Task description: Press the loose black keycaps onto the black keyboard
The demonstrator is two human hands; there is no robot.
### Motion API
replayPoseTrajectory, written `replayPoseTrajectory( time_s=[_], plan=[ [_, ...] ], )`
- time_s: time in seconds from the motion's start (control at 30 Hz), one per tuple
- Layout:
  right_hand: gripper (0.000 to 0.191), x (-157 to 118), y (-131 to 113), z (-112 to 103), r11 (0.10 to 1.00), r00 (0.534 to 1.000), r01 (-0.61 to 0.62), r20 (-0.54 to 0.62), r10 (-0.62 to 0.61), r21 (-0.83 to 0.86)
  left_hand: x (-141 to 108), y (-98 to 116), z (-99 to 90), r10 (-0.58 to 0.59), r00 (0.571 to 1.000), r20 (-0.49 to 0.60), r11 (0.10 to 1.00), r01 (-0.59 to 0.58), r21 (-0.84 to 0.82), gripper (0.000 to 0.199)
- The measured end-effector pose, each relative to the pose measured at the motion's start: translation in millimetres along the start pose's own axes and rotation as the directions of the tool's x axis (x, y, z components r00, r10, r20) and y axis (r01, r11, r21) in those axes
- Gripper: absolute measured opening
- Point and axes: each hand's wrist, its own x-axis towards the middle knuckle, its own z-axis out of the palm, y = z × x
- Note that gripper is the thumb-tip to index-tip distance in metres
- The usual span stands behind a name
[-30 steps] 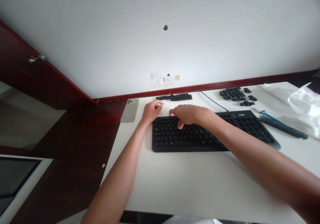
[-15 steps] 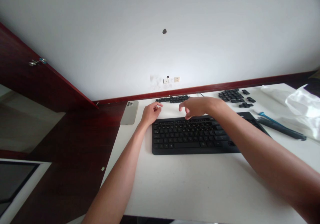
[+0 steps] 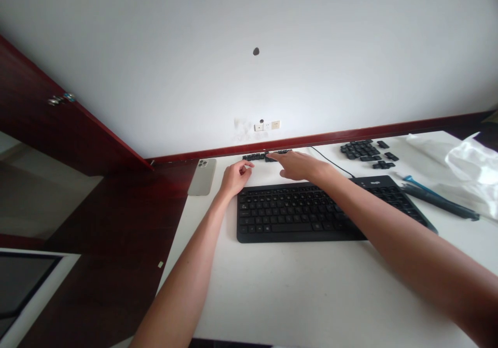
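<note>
Panelling of dark red wood (image 3: 66,114) runs along the far left, with a small metal handle (image 3: 61,99) on it, and a dark red wooden surface (image 3: 116,208) meets the white bench (image 3: 295,291). Near the bench's left edge lies a silver smartphone (image 3: 202,177), face down with its camera block toward the wall. Just right of it, the left hand (image 3: 235,178) sits loosely curled, released, with nothing visible in its grip, close to the left end of a row of black keycaps (image 3: 264,156) lying along the back of the bench. The right hand (image 3: 298,165) reaches over the black keyboard (image 3: 295,216) with its fingers (image 3: 276,155) stretched out to the row's right end; they touch or overlap those keycaps, and the grip looks open and not clenched on anything. Above the row, a white wall socket (image 3: 267,126) sits low on the wall. The keyboard's black cable (image 3: 330,160) curves away from its far edge. Further right lie a cluster of loose black keycaps (image 3: 360,150), a dark tool with a blue part (image 3: 439,205), and crumpled white plastic (image 3: 474,164).
</note>
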Motion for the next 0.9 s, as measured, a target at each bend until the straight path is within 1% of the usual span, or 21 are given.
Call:
replayPoseTrajectory(
  time_s=[0.17, 0.33, 0.43, 0.57, 0.67, 0.77, 0.83, 0.9],
  plan=[
    [0.080, 3, -4, 8, 0.999, 1.000, 0.009, -0.012, -0.009, -0.032, 0, 2, -1.1, -0.004, 1.000, 0.004, 1.000, 0.004, 0.006, 0.022],
    [0.078, 9, -4, 18, 0.998, 0.999, -0.013, -0.049, 0.010, -0.058, 0, 0, -0.8, 0.010, 1.000, 0.001, 1.000, -0.010, -0.002, 0.022],
    [0.076, 10, -4, 20, 0.998, 0.999, -0.002, -0.045, -0.001, -0.065, 0, -1, -0.3, 0.016, 1.000, -0.002, 1.000, -0.016, -0.007, 0.022],
    [0.071, 5, -7, 12, 0.998, 0.999, 0.031, -0.033, -0.033, -0.053, 0, -1, -0.5, 0.015, 1.000, -0.005, 1.000, -0.015, 0.000, 0.021],
    [0.054, -4, -13, 0, 0.997, 0.998, 0.063, -0.010, -0.063, -0.041, 0, 0, -1.0, 0.012, 1.000, -0.007, 1.000, -0.012, 0.013, 0.021],
    [0.041, -11, -18, -10, 0.998, 0.996, 0.055, -0.062, -0.057, -0.027, 0, 0, -1.1, 0.006, 1.000, -0.007, 0.999, -0.005, 0.034, 0.022],
    [0.042, -12, -19, -12, 0.999, 0.993, 0.032, -0.109, -0.034, -0.025, 0, 0, -1.0, 0.008, 1.000, -0.007, 0.999, -0.008, 0.039, 0.022],
    [0.043, -12, -19, -12, 1.000, 0.992, 0.020, -0.122, -0.023, -0.024, 0, 0, -1.0, 0.016, 1.000, -0.011, 0.999, -0.016, 0.037, 0.022]
  ],
)
